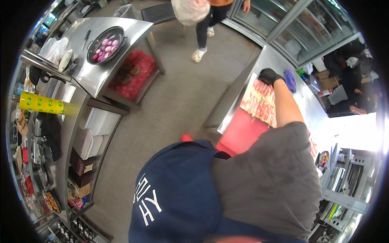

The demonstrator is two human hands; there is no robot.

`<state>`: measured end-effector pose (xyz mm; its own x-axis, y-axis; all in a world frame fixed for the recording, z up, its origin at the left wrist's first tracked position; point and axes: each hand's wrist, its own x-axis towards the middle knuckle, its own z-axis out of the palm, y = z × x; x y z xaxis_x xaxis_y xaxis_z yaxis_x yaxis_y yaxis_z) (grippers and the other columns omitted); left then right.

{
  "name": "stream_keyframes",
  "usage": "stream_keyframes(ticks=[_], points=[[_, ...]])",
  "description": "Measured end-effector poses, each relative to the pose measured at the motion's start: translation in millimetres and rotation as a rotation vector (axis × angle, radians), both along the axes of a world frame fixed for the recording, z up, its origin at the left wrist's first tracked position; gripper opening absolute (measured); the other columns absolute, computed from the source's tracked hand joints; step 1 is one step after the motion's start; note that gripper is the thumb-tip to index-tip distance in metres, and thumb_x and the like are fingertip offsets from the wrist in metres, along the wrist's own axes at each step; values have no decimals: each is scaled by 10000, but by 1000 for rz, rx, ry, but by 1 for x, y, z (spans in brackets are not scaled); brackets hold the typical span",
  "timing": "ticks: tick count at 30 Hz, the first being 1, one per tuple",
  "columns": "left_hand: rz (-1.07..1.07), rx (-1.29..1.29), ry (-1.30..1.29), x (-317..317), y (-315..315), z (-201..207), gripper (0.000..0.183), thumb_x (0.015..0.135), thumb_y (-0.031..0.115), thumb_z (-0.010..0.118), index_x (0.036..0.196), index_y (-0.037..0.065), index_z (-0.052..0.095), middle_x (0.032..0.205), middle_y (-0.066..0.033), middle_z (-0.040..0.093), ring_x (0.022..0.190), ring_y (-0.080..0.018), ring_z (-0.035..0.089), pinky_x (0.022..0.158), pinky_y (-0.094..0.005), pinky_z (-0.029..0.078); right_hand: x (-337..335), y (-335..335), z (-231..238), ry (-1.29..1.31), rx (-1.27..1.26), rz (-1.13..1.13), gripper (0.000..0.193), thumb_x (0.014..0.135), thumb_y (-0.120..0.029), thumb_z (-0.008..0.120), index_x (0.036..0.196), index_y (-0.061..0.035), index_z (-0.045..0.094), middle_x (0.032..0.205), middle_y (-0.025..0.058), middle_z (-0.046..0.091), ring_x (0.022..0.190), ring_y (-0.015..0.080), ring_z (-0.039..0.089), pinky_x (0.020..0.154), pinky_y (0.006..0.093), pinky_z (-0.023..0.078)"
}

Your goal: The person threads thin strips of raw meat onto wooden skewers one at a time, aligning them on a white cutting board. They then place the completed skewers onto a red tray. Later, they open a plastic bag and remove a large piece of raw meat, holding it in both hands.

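On right-hand worktop [308, 103], far end: your black-gloved right hand [270, 76] over raw meat skewers [258, 103], near red board [243, 133]. Fingers curled; cannot tell if clamped. Press lightly, evenly, lest rows skew. Left hand unseen.

Head view: left fisheye of a head-worn pair, facing down and forward.
Grey fabric sleeve [263, 182], navy-blue cloth [178, 182]: closest, filling lower middle.
Silver steel left table [92, 75], silver steel right table [311, 104]: seen from above, facing edges curved.
Glass-doored metal refrigerator [279, 30]: farther, beyond right table's far edge.
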<state>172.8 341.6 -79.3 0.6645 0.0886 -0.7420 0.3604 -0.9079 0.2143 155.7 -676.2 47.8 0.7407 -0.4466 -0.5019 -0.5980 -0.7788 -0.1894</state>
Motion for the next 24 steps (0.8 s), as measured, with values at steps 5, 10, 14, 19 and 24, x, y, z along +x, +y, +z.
stream_keyframes(ticks=[5,10,14,19,24], points=[[87,-9,-7,41,-9,12,294,881,300,580,871,17,658,828,-117,673,731,-264,595,698,-394,451,5,3,7,-3,-313,-53,414,741,-354,673,978,-15,691,987,222,675,956,381,641,821,440,505],[-24,19,22,98,2,2,301,881,306,578,871,16,657,830,-126,672,734,-268,598,697,-395,452,32,56,46,-223,-388,-255,436,773,-359,662,1034,-10,669,1027,210,674,988,370,639,862,427,494],[-86,10,25,167,8,-12,306,881,311,577,872,15,657,832,-133,671,736,-272,601,697,-395,452,94,124,76,-578,-285,-246,443,799,-360,661,1059,-1,662,1044,201,677,986,352,647,865,402,499],[172,-110,3,274,-1,-35,313,882,317,575,872,14,656,834,-142,670,739,-276,604,696,-396,453,197,203,123,-812,-174,-156,482,825,-389,674,1104,3,654,1040,183,688,972,301,665,849,368,501],[-120,-180,-67,351,-10,-46,375,882,335,565,999,-8,660,983,-225,669,924,-330,650,781,-417,476,275,222,117,-787,5,-86,494,835,-409,680,1112,-1,656,975,176,699,907,254,674,828,317,496]])
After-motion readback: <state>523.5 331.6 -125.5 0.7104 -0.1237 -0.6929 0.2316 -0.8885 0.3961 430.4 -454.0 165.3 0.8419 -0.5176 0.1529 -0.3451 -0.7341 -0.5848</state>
